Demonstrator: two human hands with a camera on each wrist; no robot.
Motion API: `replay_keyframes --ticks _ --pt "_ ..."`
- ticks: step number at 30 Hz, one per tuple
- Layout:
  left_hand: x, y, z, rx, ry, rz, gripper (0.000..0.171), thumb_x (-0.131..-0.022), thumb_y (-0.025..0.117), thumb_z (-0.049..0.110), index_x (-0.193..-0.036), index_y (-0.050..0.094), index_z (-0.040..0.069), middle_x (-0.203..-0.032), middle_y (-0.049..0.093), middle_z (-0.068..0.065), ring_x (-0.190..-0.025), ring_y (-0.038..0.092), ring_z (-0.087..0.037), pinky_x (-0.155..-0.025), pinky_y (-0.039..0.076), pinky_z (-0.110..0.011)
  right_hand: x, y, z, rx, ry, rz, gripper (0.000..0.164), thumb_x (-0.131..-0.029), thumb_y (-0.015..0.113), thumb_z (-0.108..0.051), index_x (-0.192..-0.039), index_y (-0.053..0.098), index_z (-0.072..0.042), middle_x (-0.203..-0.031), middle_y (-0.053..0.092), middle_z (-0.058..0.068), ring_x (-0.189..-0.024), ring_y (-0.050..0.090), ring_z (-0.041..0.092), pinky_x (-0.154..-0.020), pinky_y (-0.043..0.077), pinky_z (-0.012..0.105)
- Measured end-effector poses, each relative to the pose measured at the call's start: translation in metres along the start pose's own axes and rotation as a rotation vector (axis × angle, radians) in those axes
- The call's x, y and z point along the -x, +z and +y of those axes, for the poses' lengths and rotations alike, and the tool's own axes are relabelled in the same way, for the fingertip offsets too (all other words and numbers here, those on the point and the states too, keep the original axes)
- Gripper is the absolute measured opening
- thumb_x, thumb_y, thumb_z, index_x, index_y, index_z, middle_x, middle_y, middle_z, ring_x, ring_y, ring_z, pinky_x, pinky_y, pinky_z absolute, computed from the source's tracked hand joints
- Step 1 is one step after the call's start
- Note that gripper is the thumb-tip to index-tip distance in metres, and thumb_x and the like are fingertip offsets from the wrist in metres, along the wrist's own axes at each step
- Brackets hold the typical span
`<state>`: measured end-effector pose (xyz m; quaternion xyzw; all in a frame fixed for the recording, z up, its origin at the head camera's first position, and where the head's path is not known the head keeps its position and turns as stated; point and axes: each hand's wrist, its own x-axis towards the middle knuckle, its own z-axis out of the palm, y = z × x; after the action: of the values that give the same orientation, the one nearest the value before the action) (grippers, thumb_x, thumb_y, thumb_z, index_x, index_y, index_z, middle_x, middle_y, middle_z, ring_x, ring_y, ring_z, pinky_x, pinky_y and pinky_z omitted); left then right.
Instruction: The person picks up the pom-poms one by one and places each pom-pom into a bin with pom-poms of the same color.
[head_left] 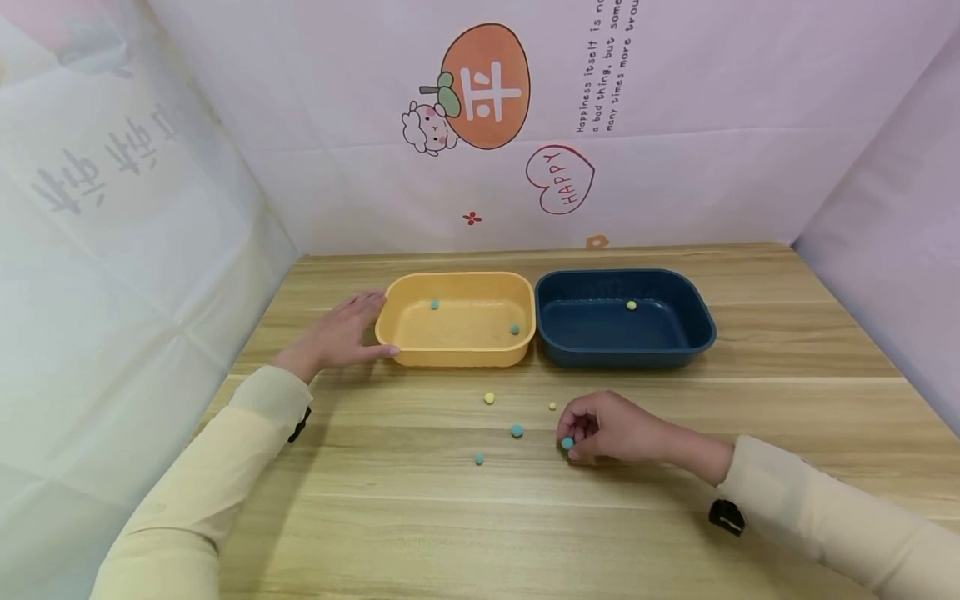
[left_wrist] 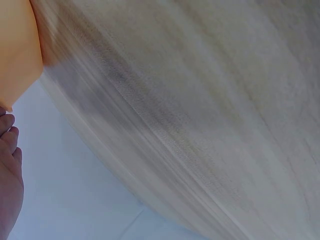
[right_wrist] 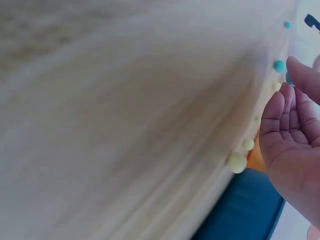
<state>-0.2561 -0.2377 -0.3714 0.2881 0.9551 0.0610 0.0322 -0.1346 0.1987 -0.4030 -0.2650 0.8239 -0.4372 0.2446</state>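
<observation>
Leaving room before navy tray's rim (head_left: 626,352), right hand (head_left: 615,427) seemingly pinches teal ball (head_left: 567,443).

A wood-grain table (head_left: 375,533) stands against a pale, creased back wall (head_left: 300,167) printed with an orange fruit (head_left: 487,83), a cartoon lamb (head_left: 426,129) and a red-outlined heart (head_left: 560,180) reading "HAPPY" — all turned sideways. Black English lettering (head_left: 611,67) runs up beside them, above small red (head_left: 472,218) and orange flowers (head_left: 597,242). Similar pale side walls — the left (head_left: 112,292) bearing faded grey characters (head_left: 105,167) — flank the softly lit scene.
</observation>
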Motion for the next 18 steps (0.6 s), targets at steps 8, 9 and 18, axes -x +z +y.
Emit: replay_keyframes --ticks 8,9,18 --pt "0.001 -0.001 0.001 0.001 -0.005 -0.005 0.103 -0.086 0.058 0.065 -0.151 0.021 -0.007 -0.155 0.023 -0.024 -0.144 0.017 -0.037 -0.118 0.012 -0.047 -0.009 -0.007 -0.016 0.012 -0.020 0.069 0.015 -0.080 0.079 -0.006 -0.091 0.069 -0.010 -0.080 0.062 0.002 -0.075 0.055 0.020 -0.063 0.049 0.024" --pt "0.001 -0.001 0.001 0.001 -0.007 -0.008 0.104 -0.086 0.058 0.065 -0.151 0.021 -0.007 -0.155 0.023 -0.024 -0.144 0.016 -0.037 -0.118 0.012 -0.047 -0.010 -0.008 -0.018 0.009 -0.028 0.076 0.015 -0.080 0.079 -0.006 -0.091 0.069 -0.009 -0.080 0.061 0.002 -0.075 0.055 0.020 -0.063 0.049 0.024" --pt "0.001 0.001 0.000 0.002 -0.017 -0.002 0.104 -0.086 0.056 0.067 -0.152 0.020 -0.006 -0.156 0.022 -0.023 -0.144 0.016 -0.037 -0.118 0.012 -0.046 -0.029 -0.014 -0.036 -0.029 -0.063 0.166 0.014 -0.082 0.076 -0.001 -0.092 0.069 -0.007 -0.081 0.062 0.004 -0.076 0.056 0.022 -0.066 0.050 0.025"
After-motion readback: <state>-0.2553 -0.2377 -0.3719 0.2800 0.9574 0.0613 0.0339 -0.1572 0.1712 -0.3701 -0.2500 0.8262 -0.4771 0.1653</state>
